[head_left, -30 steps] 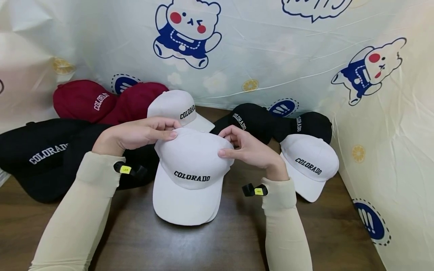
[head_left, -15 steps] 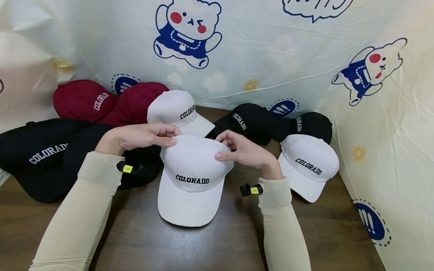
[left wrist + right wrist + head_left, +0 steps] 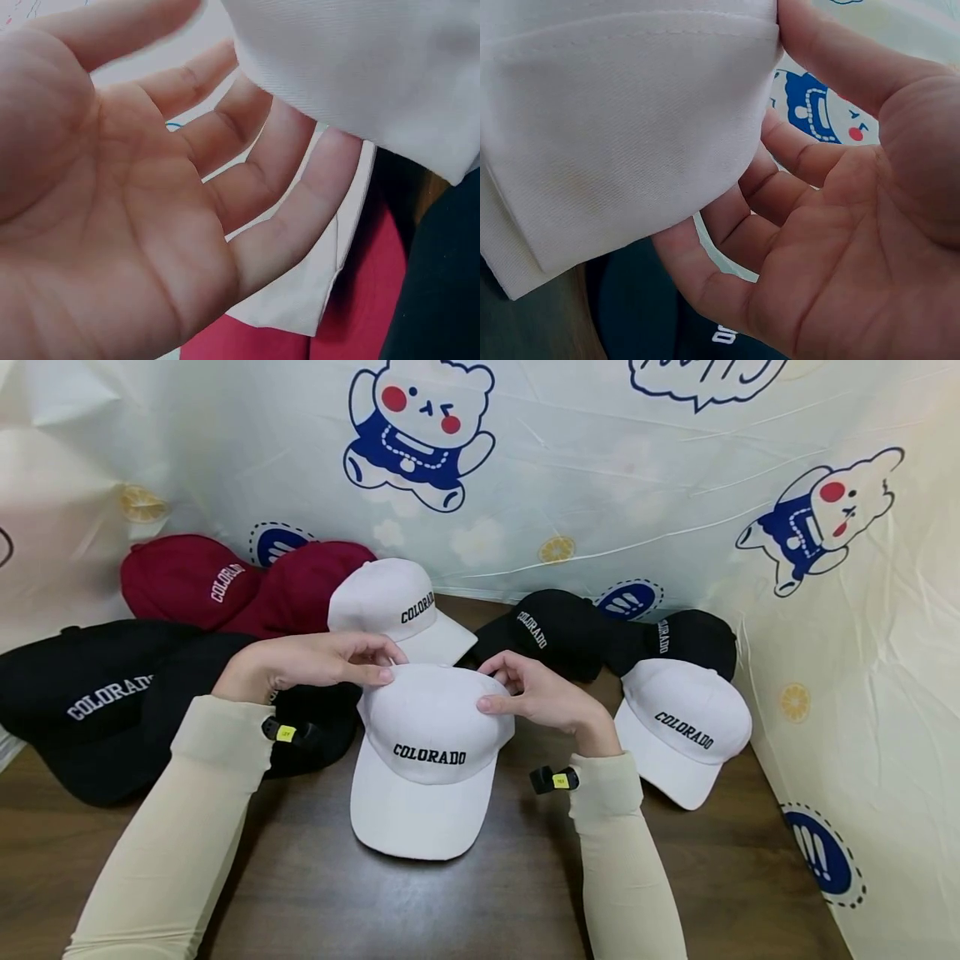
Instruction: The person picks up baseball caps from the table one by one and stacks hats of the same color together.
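A white baseball cap [image 3: 429,777] lettered COLORADO is in the middle of the head view, its brim toward me and low over the table. My left hand [image 3: 315,662] pinches the left of its crown, thumb on the near side and fingers behind. On the opposite side my right hand [image 3: 543,697] grips the crown the same way. In the right wrist view a second white fabric edge [image 3: 508,277] shows beyond the cap's edge [image 3: 630,135]. The left wrist view has the fingers [image 3: 292,217] curled behind the white fabric [image 3: 375,67], their tips hidden.
Another white cap [image 3: 390,597] stands just behind. Red caps [image 3: 187,581] lie back left, with large black caps [image 3: 97,677] in front of them. Black caps [image 3: 551,627] and one white cap [image 3: 690,718] sit to the right. A printed sheet [image 3: 585,485] walls the wooden table [image 3: 405,910].
Both hands have lowered the white cap slightly toward me, uncovering more of the white cap behind. A second brim edge under it, visible a second ago, no longer shows. The other caps stay put.
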Demonstrator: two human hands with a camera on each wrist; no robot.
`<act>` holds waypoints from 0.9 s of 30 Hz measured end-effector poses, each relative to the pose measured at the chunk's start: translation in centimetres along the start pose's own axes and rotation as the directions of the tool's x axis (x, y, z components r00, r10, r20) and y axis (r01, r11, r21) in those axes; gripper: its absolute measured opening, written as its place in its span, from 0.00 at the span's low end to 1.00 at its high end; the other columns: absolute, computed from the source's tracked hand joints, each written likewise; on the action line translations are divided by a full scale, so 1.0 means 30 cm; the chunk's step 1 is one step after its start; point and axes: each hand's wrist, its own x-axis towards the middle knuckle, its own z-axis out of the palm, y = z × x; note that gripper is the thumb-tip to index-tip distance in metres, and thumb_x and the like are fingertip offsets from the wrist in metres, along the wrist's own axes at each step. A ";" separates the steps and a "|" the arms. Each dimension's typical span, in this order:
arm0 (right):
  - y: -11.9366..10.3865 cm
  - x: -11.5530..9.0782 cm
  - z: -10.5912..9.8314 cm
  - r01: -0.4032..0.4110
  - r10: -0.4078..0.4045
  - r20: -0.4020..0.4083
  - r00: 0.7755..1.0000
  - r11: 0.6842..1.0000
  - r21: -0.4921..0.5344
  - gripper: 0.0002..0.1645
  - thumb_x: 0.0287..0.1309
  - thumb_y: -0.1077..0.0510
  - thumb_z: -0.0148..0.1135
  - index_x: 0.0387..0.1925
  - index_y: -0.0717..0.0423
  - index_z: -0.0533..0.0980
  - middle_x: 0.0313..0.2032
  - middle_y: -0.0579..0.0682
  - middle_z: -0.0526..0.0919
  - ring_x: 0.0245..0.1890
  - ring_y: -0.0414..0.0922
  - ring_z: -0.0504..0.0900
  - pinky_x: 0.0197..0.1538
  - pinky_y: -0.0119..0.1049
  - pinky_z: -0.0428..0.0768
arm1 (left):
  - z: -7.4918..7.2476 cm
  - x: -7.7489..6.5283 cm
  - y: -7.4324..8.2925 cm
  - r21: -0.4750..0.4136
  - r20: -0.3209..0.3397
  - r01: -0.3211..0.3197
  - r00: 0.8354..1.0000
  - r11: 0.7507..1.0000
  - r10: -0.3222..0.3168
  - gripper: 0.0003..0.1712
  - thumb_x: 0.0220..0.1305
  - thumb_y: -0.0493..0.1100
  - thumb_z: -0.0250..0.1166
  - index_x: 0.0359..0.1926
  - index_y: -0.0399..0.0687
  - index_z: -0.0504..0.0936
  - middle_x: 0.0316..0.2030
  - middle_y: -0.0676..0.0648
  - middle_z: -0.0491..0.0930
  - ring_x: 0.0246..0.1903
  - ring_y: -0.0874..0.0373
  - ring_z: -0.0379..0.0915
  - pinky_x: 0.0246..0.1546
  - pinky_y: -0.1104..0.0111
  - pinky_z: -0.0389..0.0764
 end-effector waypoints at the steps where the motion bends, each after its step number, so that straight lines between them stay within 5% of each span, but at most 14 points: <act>1: 0.001 -0.001 -0.001 -0.001 0.001 -0.005 1.000 1.000 -0.004 0.26 0.66 0.61 0.75 0.62 0.58 0.75 0.40 0.54 0.80 0.41 0.50 0.78 0.42 0.37 0.78 | 0.002 0.000 0.002 0.007 -0.001 0.005 1.000 1.000 -0.005 0.24 0.77 0.47 0.65 0.67 0.42 0.74 0.57 0.41 0.76 0.60 0.47 0.70 0.62 0.56 0.76; 7: 0.007 -0.007 -0.010 0.006 -0.007 -0.031 0.999 0.999 -0.039 0.26 0.66 0.59 0.74 0.63 0.56 0.76 0.41 0.55 0.80 0.42 0.51 0.78 0.44 0.39 0.77 | 0.020 0.008 0.019 0.042 -0.033 0.018 0.999 0.999 -0.016 0.27 0.73 0.45 0.70 0.66 0.41 0.73 0.49 0.42 0.75 0.53 0.48 0.71 0.55 0.60 0.79; 27: 0.016 -0.023 -0.035 -0.072 0.065 -0.085 0.994 0.993 -0.090 0.28 0.66 0.56 0.75 0.64 0.54 0.77 0.46 0.55 0.80 0.45 0.52 0.78 0.47 0.40 0.79 | 0.065 0.049 0.030 0.075 -0.093 0.028 0.995 0.997 -0.021 0.26 0.74 0.44 0.69 0.66 0.42 0.73 0.55 0.40 0.73 0.61 0.42 0.72 0.57 0.56 0.79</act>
